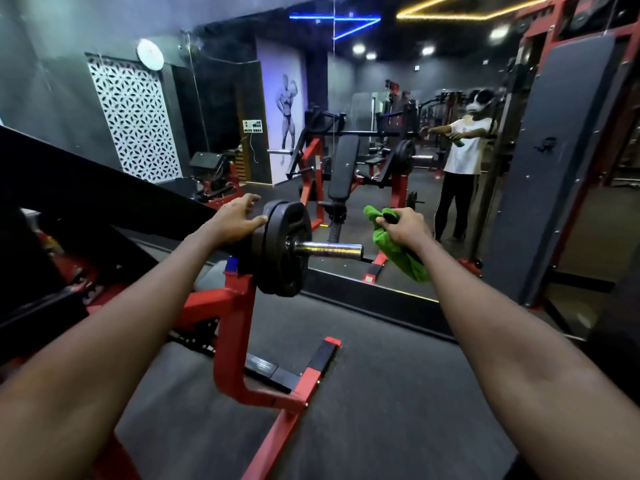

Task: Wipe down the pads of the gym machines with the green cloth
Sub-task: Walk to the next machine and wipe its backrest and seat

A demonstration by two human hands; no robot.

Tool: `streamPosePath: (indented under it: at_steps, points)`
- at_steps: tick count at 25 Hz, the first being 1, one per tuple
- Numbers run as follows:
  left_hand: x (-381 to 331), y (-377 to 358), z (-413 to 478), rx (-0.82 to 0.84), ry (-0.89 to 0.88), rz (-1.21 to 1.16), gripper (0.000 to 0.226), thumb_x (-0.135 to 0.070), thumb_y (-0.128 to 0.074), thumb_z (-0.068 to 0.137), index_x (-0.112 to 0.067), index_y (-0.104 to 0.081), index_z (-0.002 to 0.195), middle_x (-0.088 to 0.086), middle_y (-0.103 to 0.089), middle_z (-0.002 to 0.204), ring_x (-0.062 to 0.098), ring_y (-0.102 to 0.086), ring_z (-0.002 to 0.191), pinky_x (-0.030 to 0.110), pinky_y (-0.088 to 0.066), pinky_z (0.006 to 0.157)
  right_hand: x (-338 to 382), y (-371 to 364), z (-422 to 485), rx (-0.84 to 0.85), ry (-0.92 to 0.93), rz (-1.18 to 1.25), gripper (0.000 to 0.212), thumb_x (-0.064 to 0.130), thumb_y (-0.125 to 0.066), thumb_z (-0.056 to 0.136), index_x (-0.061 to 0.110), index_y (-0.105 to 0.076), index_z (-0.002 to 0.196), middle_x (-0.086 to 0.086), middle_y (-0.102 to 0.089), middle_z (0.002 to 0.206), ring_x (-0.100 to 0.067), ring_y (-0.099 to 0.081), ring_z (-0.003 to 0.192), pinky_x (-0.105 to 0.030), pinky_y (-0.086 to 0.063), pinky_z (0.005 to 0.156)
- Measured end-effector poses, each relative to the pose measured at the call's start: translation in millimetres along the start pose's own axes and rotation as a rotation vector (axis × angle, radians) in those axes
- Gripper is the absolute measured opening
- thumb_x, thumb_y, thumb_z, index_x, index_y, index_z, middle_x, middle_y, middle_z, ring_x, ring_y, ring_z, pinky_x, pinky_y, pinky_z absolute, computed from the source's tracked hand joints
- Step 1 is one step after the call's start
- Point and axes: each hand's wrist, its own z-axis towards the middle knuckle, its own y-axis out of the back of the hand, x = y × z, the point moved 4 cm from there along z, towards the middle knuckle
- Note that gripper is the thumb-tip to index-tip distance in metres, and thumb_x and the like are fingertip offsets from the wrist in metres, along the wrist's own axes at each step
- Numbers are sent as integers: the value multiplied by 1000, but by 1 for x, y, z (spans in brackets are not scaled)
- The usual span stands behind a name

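Observation:
My right hand [403, 226] is stretched out in front of me and grips the green cloth [391, 244], together with a small dark object whose nature I cannot tell. The cloth hangs down below the fist. My left hand [232, 220] rests with spread fingers on the upper edge of a long black pad [86, 192] that slopes across the left side, right beside a black weight plate [282, 247]. A tall dark upright pad [554, 161] stands at the right.
The plate sits on a steel bar sleeve [332, 250] over a red machine frame [235, 337] on the dark floor. A wall mirror [346, 133] ahead reflects a bench, other machines and a person in a white shirt.

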Motion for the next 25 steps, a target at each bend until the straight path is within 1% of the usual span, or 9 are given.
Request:
streamPosePath:
  at_steps: [4, 8, 12, 16, 18, 22, 25]
  points:
    - [31, -4, 82, -5, 11, 1, 61, -38, -67, 94, -12, -47, 145, 16, -57, 140, 29, -54, 128, 42, -43, 109, -6, -22, 84, 1, -22, 1, 27, 46, -63, 94, 25, -73, 108, -9, -73, 100, -31, -65, 100, -31, -45, 77]
    - [57, -19, 138, -14, 74, 8, 58, -38, -68, 94, -13, -49, 143, 16, -59, 137, 29, -56, 126, 41, -43, 109, -19, -52, 157, 51, 1, -5, 27, 46, -62, 94, 24, -73, 106, -8, -73, 100, -30, -66, 98, -31, -46, 76]
    - [86, -28, 188, -95, 174, -4, 57, -40, -69, 93, -15, -52, 141, 14, -62, 134, 26, -59, 123, 37, -44, 106, -33, -84, 241, 105, 50, 9, 28, 45, -61, 96, 24, -72, 110, -10, -73, 104, -30, -66, 101, -30, -45, 78]
    - [104, -37, 218, -131, 255, 24, 57, -35, -68, 95, -9, -50, 142, 16, -60, 135, 28, -58, 124, 35, -42, 106, -40, -107, 310, 120, 103, 60, 31, 45, -62, 95, 23, -72, 115, -11, -73, 109, -31, -65, 106, -28, -42, 78]
    - [112, -42, 230, -134, 283, 41, 57, -37, -68, 94, -10, -50, 142, 16, -60, 136, 27, -58, 123, 36, -43, 105, -47, -123, 336, 147, 120, 96, 31, 44, -62, 95, 24, -72, 117, -11, -73, 111, -30, -65, 108, -27, -41, 78]
    - [134, -38, 250, -146, 365, 75, 56, -36, -69, 93, -12, -51, 140, 14, -64, 129, 26, -60, 120, 32, -43, 100, -48, -156, 381, 196, 160, 124, 31, 44, -64, 94, 24, -71, 116, -12, -73, 113, -31, -65, 110, -31, -45, 82]
    - [153, -41, 270, -159, 411, 97, 55, -36, -70, 92, -13, -52, 139, 12, -66, 126, 26, -62, 118, 36, -46, 102, -44, -186, 419, 231, 208, 133, 30, 44, -63, 94, 21, -72, 112, -12, -73, 111, -31, -65, 108, -27, -40, 77]
